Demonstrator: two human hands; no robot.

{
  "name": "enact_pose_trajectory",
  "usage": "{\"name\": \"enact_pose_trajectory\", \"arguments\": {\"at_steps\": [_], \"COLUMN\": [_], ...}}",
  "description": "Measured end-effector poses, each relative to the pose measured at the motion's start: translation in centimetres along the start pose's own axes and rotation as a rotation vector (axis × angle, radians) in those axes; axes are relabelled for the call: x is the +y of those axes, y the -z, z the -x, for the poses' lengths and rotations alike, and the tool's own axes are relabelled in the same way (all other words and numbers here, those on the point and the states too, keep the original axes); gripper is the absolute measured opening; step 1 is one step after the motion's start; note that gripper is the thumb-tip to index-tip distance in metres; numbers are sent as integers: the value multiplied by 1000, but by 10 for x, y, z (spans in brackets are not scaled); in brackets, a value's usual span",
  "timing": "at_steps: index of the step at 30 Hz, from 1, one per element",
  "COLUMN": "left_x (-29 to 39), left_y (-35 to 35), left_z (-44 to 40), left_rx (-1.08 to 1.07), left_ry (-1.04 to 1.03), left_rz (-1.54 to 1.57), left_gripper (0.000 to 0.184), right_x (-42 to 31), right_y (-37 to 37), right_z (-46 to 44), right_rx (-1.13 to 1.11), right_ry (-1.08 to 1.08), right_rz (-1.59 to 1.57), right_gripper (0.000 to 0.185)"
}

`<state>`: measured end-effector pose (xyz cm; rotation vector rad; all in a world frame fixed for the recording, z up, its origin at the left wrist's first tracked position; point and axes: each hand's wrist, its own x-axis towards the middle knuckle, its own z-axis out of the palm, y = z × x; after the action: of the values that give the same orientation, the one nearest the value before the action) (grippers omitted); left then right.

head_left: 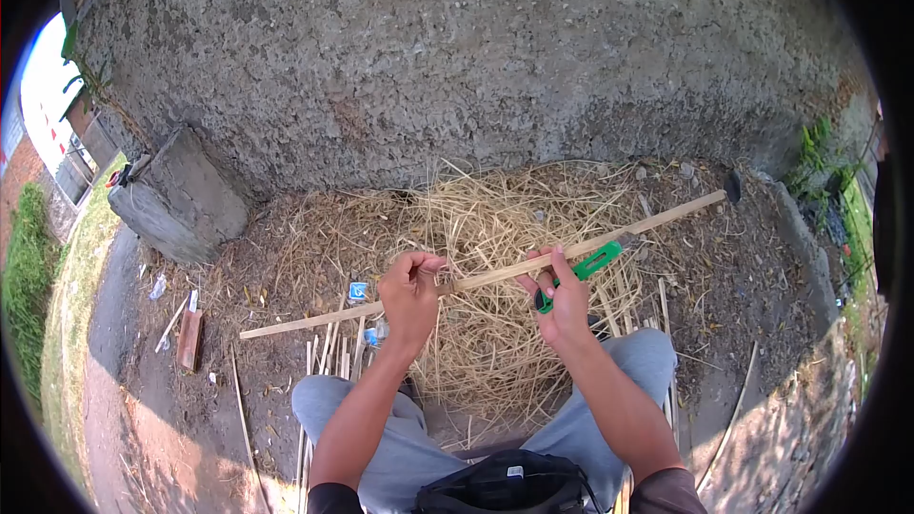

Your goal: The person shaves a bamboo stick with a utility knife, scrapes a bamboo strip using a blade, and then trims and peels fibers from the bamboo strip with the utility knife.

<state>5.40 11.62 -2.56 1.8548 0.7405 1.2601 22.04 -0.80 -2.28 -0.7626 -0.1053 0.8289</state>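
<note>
A long, pale bamboo strip slants across in front of me, its right end higher than its left. My left hand is closed, thumb and forefinger curled together above the strip. The strip passes in one side of this hand and out the other; the lower fingers are hidden. In my right hand is a green utility knife, its body pointing up and right along the strip. The fingers of that hand also touch the strip. Beneath both hands lies a heap of thin bamboo shavings.
A rough wall closes off the far side. To the left stand a concrete block and a brown wooden piece. A blue-and-white packet lies near my left hand. More strips rest beside my knees, and a black bag is at my waist.
</note>
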Motion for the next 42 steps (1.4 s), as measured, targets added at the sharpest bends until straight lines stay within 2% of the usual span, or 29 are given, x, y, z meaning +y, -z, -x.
{"name": "enact_pose_trajectory", "arguments": {"at_steps": [2,3,5,6,8,9,11,14,18,20,21,23,24,26,30,36,38,42], "left_x": [4,7,13,16,22,26,32,23,18,18,18,27,27,25,23,20,16,14], "left_y": [13,14,14,14,13,13,10,7,1,1,1,0,-2,-6,-6,-1,0,-1], "left_z": [-10,-13,-17,-16,-14,-11,-5,-1,2,2,3,3,5,9,10,6,6,6], "left_rx": [22,22,134,135,-186,-184,-403,-427,-309,-294,-292,-263,-263,-145,-146,-222,-247,-253], "left_ry": [138,137,-183,-183,-282,-282,-64,20,102,302,303,137,137,-140,-277,-192,-37,15], "left_rz": [-61,-63,-418,-419,-250,-251,-160,-36,51,216,217,13,13,-96,-196,-239,-126,-107], "left_gripper": [19,19,22,22,25,25,22,17,10,9,9,8,8,7,11,13,7,6], "right_x": [-1,-1,-3,-2,0,1,2,5,7,7,8,6,7,7,10,14,15,13], "right_y": [0,-1,-2,-1,0,0,-2,-1,-3,-3,-4,-7,-8,-9,-6,-2,-1,-3], "right_z": [0,0,1,0,0,0,1,1,3,3,3,4,4,5,0,0,-1,2], "right_rx": [-25,-26,-40,-42,-111,-113,-130,-171,-182,-193,-195,-166,-166,-146,-162,-161,-220,-237], "right_ry": [6,6,21,21,44,43,38,34,31,31,30,34,34,13,23,45,59,75], "right_rz": [12,11,46,46,42,43,55,95,66,82,83,70,70,26,7,6,14,31], "right_gripper": [24,24,23,23,25,25,26,28,30,30,30,27,27,26,25,21,19,18]}}
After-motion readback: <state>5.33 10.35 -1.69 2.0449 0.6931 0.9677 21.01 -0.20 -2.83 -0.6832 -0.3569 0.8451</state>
